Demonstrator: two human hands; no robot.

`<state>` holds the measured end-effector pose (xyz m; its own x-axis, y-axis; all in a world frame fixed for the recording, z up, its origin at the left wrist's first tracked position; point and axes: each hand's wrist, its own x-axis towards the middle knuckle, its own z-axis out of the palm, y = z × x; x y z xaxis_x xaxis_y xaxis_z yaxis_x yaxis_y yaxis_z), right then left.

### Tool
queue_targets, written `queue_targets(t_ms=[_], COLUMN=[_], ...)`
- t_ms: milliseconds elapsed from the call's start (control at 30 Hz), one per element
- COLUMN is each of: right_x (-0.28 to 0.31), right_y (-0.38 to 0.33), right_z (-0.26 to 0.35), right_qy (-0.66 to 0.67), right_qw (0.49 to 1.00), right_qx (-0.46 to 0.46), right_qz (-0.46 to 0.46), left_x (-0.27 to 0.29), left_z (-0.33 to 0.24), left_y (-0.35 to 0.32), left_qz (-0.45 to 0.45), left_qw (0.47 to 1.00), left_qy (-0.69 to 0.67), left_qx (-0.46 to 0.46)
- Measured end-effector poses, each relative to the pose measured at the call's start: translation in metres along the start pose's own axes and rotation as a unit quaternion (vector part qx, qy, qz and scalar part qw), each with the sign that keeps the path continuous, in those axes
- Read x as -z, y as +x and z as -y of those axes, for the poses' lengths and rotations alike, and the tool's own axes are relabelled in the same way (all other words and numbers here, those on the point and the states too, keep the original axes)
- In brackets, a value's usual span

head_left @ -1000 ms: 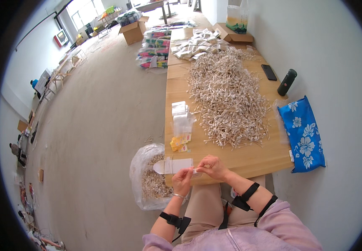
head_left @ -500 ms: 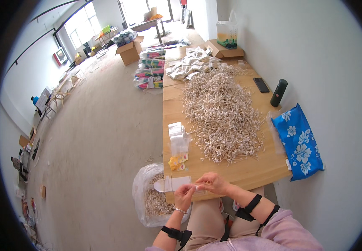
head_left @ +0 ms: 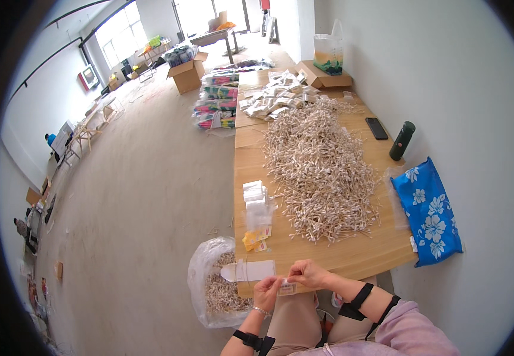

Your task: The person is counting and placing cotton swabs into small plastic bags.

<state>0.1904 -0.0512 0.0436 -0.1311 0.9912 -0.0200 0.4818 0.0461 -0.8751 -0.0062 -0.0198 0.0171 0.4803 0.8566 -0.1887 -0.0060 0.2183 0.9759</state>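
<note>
Together, left hand [head_left: 267,292] and right hand [head_left: 307,274] pinch a small white label [head_left: 286,288] beside a white packet [head_left: 248,270].

A long wooden table [head_left: 358,258] bears a heap of pale sticks [head_left: 319,172], small packets [head_left: 276,98] and a phone [head_left: 377,128].

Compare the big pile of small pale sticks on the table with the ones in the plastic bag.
The pile lies loose and spread wide over the wooden table; the bagged sticks sit heaped inside a clear plastic bag below the table's near edge. The pile is far larger. Both look like the same pale sticks.
</note>
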Motion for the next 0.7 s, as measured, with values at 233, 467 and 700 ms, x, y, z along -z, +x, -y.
queue_targets(t_ms=[233,467,700], right_x=[0.011,0.128,0.181], right_y=[0.012,0.101,0.158], right_z=[0.0,0.031,0.031], right_qy=[0.04,0.257,0.312], right_qw=[0.991,0.931,0.874], right_qx=[-0.088,-0.134,-0.085], right_qz=[0.095,-0.221,-0.362], left_x=[0.021,0.019,0.018], left_z=[0.013,0.017,0.027], left_y=[0.027,0.044,0.041], left_qz=[-0.128,-0.197,-0.201], left_qw=[0.991,0.937,0.934], left_qy=[0.018,0.24,0.245], left_qx=[-0.044,-0.159,-0.166])
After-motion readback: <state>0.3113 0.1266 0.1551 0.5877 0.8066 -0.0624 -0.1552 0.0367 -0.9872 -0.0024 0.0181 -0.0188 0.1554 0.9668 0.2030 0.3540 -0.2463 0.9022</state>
